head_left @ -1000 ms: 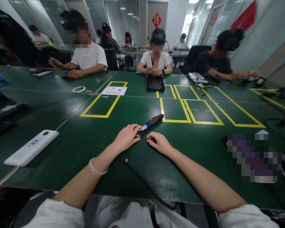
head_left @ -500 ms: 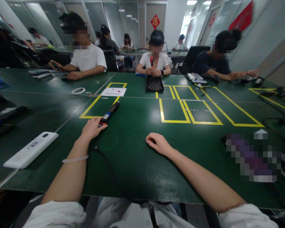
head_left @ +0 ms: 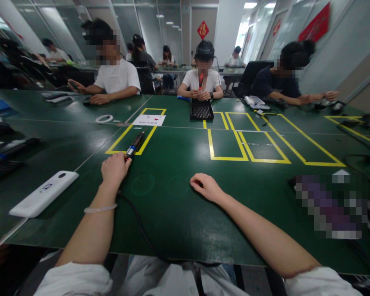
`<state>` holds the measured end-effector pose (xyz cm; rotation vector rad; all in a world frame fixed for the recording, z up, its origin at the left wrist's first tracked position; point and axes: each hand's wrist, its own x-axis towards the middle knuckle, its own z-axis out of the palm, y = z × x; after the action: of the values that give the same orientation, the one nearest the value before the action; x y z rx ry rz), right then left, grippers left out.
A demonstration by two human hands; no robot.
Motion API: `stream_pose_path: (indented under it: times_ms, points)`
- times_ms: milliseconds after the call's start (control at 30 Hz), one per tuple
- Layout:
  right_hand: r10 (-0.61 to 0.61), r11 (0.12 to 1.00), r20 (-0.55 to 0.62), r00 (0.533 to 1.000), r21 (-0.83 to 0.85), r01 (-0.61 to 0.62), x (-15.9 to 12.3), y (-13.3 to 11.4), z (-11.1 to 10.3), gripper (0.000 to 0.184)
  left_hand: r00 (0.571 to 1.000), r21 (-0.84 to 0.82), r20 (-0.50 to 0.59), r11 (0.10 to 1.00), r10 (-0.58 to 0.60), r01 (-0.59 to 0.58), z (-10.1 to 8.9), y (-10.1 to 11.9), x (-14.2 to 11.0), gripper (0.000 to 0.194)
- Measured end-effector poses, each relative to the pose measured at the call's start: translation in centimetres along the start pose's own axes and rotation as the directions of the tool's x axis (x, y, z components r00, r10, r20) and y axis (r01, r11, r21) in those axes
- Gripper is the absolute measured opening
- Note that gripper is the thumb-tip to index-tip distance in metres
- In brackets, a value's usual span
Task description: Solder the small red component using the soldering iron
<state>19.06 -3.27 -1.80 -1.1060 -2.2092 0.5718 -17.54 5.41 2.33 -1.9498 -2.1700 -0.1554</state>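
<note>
My left hand (head_left: pixel 115 169) is closed around the rear end of an electric screwdriver (head_left: pixel 135 144), whose dark body and blue band show beyond the fingers. Its thin tip points away from me, over the left yellow taped rectangle (head_left: pixel 123 139). A black cord (head_left: pixel 140 224) runs from below that hand toward the table's front edge. My right hand (head_left: pixel 207 186) rests on the green table (head_left: pixel 172 218), fingers curled in toward the thumb, with nothing visible in it.
A white power bank-like device (head_left: pixel 46 193) with a cable lies left. Past the screwdriver are a printed paper (head_left: pixel 149 119) and a white ring-shaped roll (head_left: pixel 104 119). Opposite, a person works over a black tray (head_left: pixel 201 110). A blurred-out object (head_left: pixel 329 205) and cables lie right.
My left hand has carried the screwdriver from the middle of the table leftward, then slightly farther left, onto the left taped rectangle. My right hand has stayed in place.
</note>
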Motion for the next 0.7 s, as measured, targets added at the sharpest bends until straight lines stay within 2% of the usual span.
stream_pose_path:
  times_ms: [133, 200, 233, 300, 367, 400, 433, 467, 567, 700]
  points:
    - [0.001, 1.0, 0.002, 1.0, -0.001, -0.001, 0.0, 0.0, 0.1, 0.008, 0.998, -0.032, -0.05, 0.998, -0.049, 0.048, -0.4, 0.5, -0.4, 0.037]
    - [0.004, 1.0, 0.0, 1.0, 0.0, -0.004, 0.1, -0.1, 0.0, 0.008, 0.994, -0.165, -0.068, 0.983, -0.087, 0.075, -0.5, 1.1, -0.4, 0.036]
    - [0.006, 1.0, 0.0, 1.0, 0.001, -0.006, 0.1, -0.1, 0.0, 0.008, 0.994, -0.282, -0.06, 0.957, -0.091, 0.071, -0.4, 1.6, -0.5, 0.035]
    - [0.006, 1.0, 0.003, 1.0, 0.007, -0.006, 0.1, -0.2, 0.0, 0.008, 1.0, -0.582, 0.012, 0.813, -0.027, 0.029, -0.4, 3.0, -0.7, 0.034]
    - [0.006, 1.0, 0.004, 1.0, 0.01, -0.006, 0.1, -0.2, 0.0, 0.008, 0.985, -0.826, 0.101, 0.564, 0.143, 0.003, -0.4, 4.9, -1.3, 0.036]
    - [0.006, 1.0, 0.004, 1.0, 0.01, -0.006, 0.1, -0.2, 0.0, 0.008, 0.961, -0.892, 0.13, 0.452, 0.243, 0.006, -0.5, 5.9, -1.8, 0.038]
    - [0.006, 1.0, 0.004, 1.0, 0.01, -0.006, 0.1, -0.1, 0.0, 0.008, 0.931, -0.927, 0.149, 0.375, 0.334, 0.014, -0.8, 6.9, -2.3, 0.041]
    - [0.009, 1.0, 0.003, 1.0, 0.01, -0.009, 0.1, -0.1, 0.0, 0.008, 0.897, -0.942, 0.158, 0.335, 0.412, 0.012, -1.0, 7.9, -2.8, 0.043]
    - [0.024, 0.999, 0.001, 1.0, 0.034, -0.024, 0.0, -0.1, 0.1, 0.007, 0.798, -0.944, 0.168, 0.327, 0.579, -0.038, -2.0, 10.2, -4.4, 0.044]
    - [0.031, 0.995, 0.009, 0.999, 0.095, -0.032, -0.2, -0.1, 0.2, 0.024, 0.714, -0.943, 0.188, 0.328, 0.674, -0.062, -2.3, 11.8, -6.0, 0.048]
